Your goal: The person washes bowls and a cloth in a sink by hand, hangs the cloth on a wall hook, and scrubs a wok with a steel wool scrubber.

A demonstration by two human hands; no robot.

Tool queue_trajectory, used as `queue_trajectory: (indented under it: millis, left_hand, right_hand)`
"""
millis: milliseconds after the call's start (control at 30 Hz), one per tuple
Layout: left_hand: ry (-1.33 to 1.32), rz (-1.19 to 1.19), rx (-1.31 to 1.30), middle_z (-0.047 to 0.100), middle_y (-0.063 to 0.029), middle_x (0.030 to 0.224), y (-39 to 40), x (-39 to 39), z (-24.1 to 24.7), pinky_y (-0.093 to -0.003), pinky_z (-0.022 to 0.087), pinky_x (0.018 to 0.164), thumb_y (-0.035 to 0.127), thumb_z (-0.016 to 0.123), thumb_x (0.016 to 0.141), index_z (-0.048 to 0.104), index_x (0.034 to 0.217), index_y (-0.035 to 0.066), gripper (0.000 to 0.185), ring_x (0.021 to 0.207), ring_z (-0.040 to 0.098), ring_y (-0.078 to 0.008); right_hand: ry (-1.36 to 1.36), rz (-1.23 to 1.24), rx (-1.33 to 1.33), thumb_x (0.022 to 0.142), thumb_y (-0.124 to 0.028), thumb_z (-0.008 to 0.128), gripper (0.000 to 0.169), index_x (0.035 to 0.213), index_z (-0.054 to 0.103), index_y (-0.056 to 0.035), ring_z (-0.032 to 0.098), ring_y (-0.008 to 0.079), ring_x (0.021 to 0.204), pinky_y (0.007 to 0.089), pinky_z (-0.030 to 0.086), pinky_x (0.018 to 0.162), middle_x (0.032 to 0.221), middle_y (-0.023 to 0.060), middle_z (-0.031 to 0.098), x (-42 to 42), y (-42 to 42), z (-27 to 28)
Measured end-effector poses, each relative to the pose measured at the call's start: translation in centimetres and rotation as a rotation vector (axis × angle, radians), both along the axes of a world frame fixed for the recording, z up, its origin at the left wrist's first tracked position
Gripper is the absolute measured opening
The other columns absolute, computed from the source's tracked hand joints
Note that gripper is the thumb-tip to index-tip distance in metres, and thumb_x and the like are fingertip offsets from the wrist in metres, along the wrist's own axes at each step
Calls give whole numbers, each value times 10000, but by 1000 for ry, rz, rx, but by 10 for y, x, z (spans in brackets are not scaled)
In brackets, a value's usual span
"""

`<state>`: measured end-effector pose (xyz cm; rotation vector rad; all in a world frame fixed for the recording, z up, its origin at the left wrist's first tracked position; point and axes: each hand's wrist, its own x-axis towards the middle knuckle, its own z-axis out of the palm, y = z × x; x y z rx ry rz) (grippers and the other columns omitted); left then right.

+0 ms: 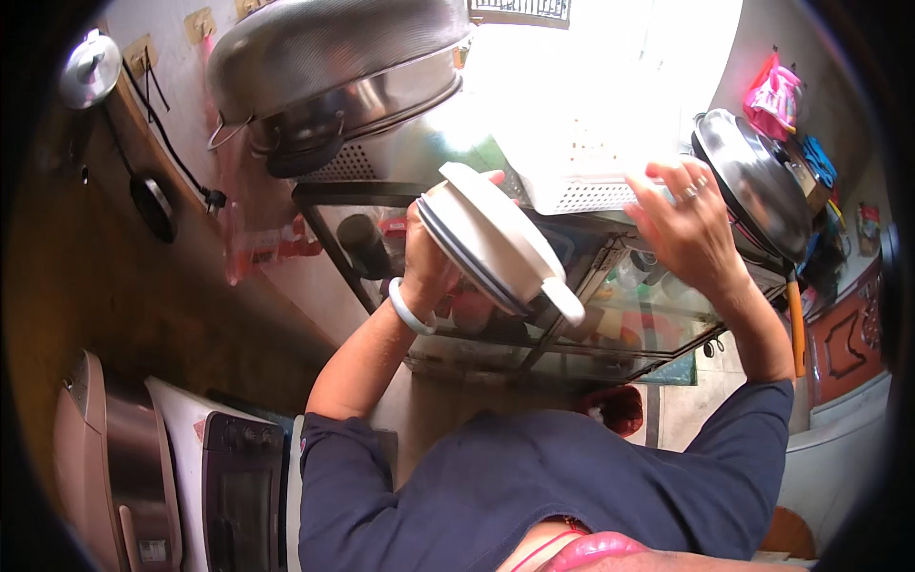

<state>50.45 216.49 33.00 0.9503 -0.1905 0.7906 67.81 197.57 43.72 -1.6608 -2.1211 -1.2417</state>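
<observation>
My left hand, with a pale bangle at the wrist, grips a tilted stack of dishes. The stack has a white piece with a handle-like tab outermost and a dark-rimmed piece behind it. My right hand, a ring on one finger, is raised with bent, spread fingers and holds nothing. It is slightly blurred, in front of a white perforated plastic basket on top of a glass-fronted cabinet.
Large metal pots stand on the cabinet's left end, a metal wok or lid at its right. A toaster oven is lower left. A plug hangs at the wall; a red bin stands on the floor.
</observation>
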Motion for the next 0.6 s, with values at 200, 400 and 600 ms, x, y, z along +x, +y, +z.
queue_trajectory:
  millis: [200,400,600]
  left_hand:
    - [-11,583,393,621,-105,1011,-2,-24,-26,-268,465,789,85,549,861,594,1040,-29,217,884,593,-158]
    - [182,1158,646,609,-139,1057,-48,-87,-59,-279,458,795,-5,556,781,596,951,-32,177,914,587,-181]
    - [412,1487,683,604,-155,1036,-149,-150,-122,-299,462,821,26,635,735,559,939,-11,220,957,590,-231]
  right_hand:
    - [959,394,-623,834,-164,568,369,1166,471,-36,507,209,874,328,431,749,1019,116,498,-45,5,-31]
    - [1678,463,-1096,889,-256,532,358,1140,426,-24,484,104,826,255,426,723,982,30,499,-61,16,-102]
    - [1991,514,-2132,849,-320,570,370,1020,525,5,548,188,566,300,462,495,764,125,576,-77,13,-200]
